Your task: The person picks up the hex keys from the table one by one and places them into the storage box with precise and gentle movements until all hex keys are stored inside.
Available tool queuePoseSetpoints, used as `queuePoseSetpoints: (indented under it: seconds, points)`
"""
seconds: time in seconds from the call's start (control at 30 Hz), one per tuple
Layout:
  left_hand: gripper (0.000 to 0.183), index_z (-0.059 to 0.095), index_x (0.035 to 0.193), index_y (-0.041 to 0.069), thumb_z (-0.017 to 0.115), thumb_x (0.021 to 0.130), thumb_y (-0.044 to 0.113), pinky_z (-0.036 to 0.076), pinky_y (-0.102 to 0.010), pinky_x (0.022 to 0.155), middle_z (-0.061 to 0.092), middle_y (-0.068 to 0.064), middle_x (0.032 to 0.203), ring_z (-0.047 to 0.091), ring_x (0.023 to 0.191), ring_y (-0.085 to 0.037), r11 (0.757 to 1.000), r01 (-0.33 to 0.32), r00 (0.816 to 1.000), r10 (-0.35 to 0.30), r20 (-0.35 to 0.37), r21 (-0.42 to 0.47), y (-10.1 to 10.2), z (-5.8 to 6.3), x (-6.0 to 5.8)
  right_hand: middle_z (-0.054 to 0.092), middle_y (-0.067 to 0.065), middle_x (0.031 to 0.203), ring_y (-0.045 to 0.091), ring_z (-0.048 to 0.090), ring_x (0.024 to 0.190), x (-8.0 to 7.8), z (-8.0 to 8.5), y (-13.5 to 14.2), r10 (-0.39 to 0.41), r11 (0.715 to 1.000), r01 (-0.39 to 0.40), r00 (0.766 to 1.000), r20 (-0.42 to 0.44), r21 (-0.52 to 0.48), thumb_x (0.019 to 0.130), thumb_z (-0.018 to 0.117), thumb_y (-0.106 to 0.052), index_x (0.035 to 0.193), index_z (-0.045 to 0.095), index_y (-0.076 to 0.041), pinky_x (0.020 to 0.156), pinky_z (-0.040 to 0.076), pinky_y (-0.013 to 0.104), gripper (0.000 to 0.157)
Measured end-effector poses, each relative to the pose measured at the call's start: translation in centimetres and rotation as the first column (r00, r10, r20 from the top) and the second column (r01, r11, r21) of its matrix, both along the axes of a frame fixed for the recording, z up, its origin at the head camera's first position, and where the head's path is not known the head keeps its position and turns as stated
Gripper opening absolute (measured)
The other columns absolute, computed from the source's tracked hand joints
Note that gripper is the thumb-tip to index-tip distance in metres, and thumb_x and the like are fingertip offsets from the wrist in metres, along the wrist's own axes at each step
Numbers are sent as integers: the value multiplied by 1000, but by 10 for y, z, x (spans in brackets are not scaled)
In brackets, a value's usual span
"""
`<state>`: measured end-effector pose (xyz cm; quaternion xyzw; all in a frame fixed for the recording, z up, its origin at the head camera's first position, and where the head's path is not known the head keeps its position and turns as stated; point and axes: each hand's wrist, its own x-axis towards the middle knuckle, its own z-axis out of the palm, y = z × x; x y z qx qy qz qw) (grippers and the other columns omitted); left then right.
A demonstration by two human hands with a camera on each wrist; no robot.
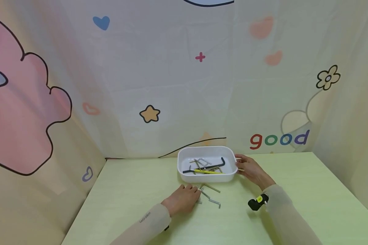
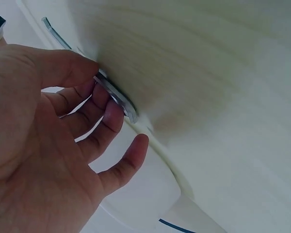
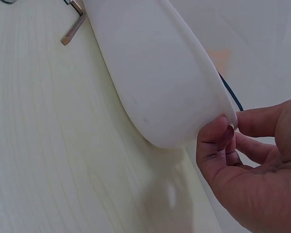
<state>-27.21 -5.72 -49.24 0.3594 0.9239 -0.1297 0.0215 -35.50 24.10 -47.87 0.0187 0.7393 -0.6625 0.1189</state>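
Note:
My left hand [image 1: 184,198] is low over the table in front of the white tray [image 1: 207,177]. In the left wrist view its thumb and fingers pinch a silvery hex key [image 2: 117,96], its bent end sticking out past the fingers. My right hand [image 1: 249,169] grips the tray's right end by the rim, thumb and fingers pinching it in the right wrist view. Inside the tray lie several hex keys, among them a long black one [image 1: 213,166] and a yellow bar [image 1: 208,172]. Beside my left hand, a brassy hex key [image 1: 211,187] and a crank-shaped metal rod [image 1: 214,201] lie loose.
The pale wood-grain table [image 1: 125,190] ends at a printed curtain [image 1: 171,85] behind the tray, with more curtain on both sides. A black wrist camera [image 1: 258,202] is on the right wrist.

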Motion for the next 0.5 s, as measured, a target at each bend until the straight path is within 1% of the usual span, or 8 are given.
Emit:
queuePoseSetpoints:
  seconds: [0.13,0.23,0.37,0.5]
  points:
    - [27,57,122,19,59,96,20,48,-39,100,61,4,119,54,114,-15,1000,-2,1000,2,14,5,-1,0,0,43,13,124,24,50,109,-1,-1,0,-2,1000,2,1000,6,7,101,42,-2,152,30,-2,83,53,24,52]
    - [29,55,124,20,59,96,18,48,-39,101,60,4,121,54,116,-15,1000,8,1000,-9,7,8,-2,1,2,43,12,123,23,50,108,-2,-4,0,-5,1000,5,1000,5,12,101,42,-2,151,31,-3,83,53,24,51]
    - [35,51,128,21,61,94,17,48,-36,98,60,5,123,53,115,-15,998,54,997,-54,-54,13,-4,5,3,44,12,123,22,50,107,-1,-4,0,1,1000,-1,1000,1,2,101,41,-2,151,30,-2,83,53,25,51]
    - [36,51,128,21,62,94,18,49,-33,92,61,4,121,53,110,-15,996,91,990,-88,-113,21,-4,10,4,43,15,125,23,49,108,1,0,0,9,1000,-9,1000,-4,-9,101,41,-2,151,29,-1,82,53,24,52]
